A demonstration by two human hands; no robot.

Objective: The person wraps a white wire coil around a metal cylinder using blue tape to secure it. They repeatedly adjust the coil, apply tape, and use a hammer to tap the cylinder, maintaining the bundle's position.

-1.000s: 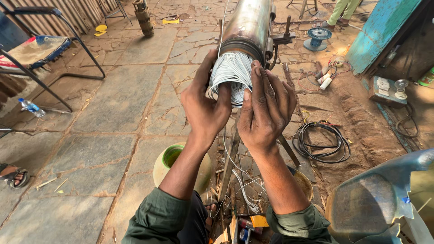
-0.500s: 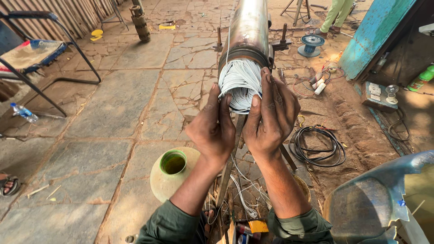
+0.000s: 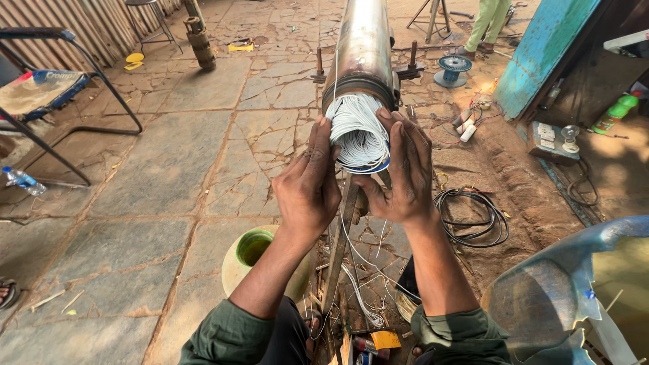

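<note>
A long steel motor tube (image 3: 364, 47) lies on a stand and points away from me. A bundle of pale wire windings (image 3: 357, 132) sticks out of its near end. My left hand (image 3: 307, 186) presses against the left side of the bundle, fingers up along it. My right hand (image 3: 403, 172) cups the right side, thumb under the bundle. Loose white wires (image 3: 362, 270) hang down from the bundle between my forearms.
A green pot (image 3: 253, 260) stands on the stone floor below my left arm. A black cable coil (image 3: 473, 216) lies to the right, a folding chair (image 3: 47, 94) at far left, a broken blue plastic tub (image 3: 568, 297) at lower right. Someone's legs (image 3: 487, 23) show at top.
My view has moved closer to the tube end. Both hands have shifted a little lower and apart around the windings, exposing more of the bundle.
</note>
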